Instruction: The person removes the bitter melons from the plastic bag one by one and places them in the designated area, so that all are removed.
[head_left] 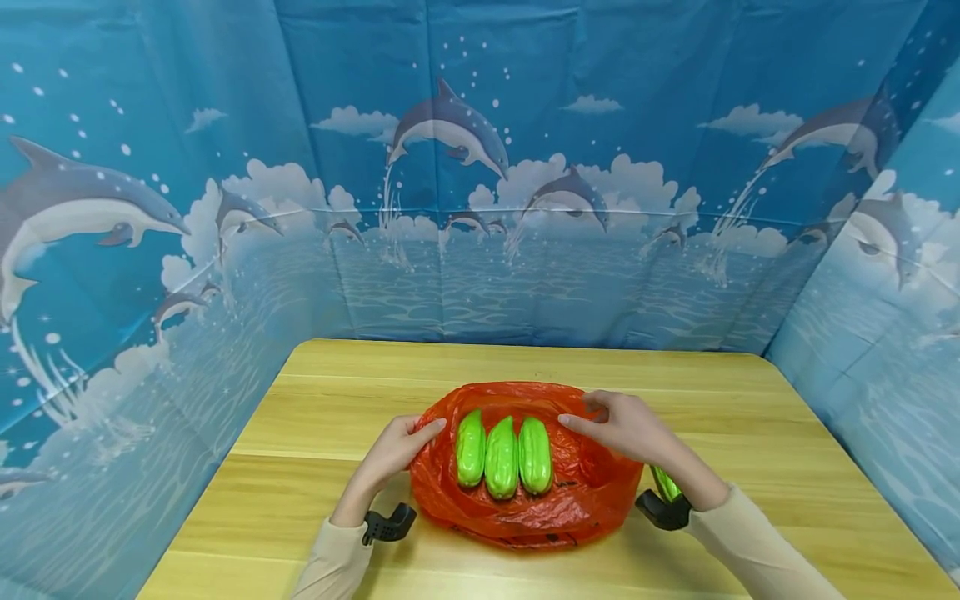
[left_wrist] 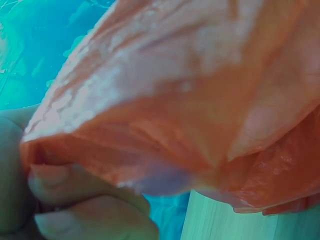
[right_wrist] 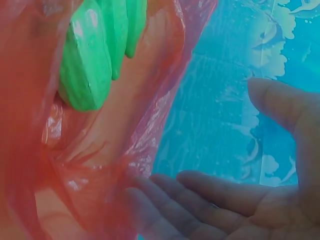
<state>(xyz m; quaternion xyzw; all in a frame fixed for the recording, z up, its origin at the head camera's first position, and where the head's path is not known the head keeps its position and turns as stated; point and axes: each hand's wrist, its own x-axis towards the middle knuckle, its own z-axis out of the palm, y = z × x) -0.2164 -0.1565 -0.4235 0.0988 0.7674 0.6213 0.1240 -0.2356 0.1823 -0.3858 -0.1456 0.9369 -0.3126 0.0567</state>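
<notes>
A red plastic bag point(head_left: 525, 521) lies with its mouth spread wide on the table. Inside it, three glossy green ridged vegetables, shaped like cucumbers or gourds, lie side by side: the left one point(head_left: 471, 450), the middle one point(head_left: 502, 460) and the right one point(head_left: 536, 457). My left hand point(head_left: 397, 450) pinches the bag's left rim between thumb and fingers; the left wrist view shows fingertips point(left_wrist: 55, 175) under the red film. At the bag's right rim is my right hand point(head_left: 626, 425), thumb apart from its fingers. In the right wrist view its extended fingers point(right_wrist: 200, 205) touch the film.
Another green vegetable point(head_left: 664, 483) lies right of the bag, partly hidden by my right wrist and its black strap device point(head_left: 663, 510). The wooden table point(head_left: 300, 467) is bordered by blue dolphin-print curtains point(head_left: 480, 283) at the back and sides.
</notes>
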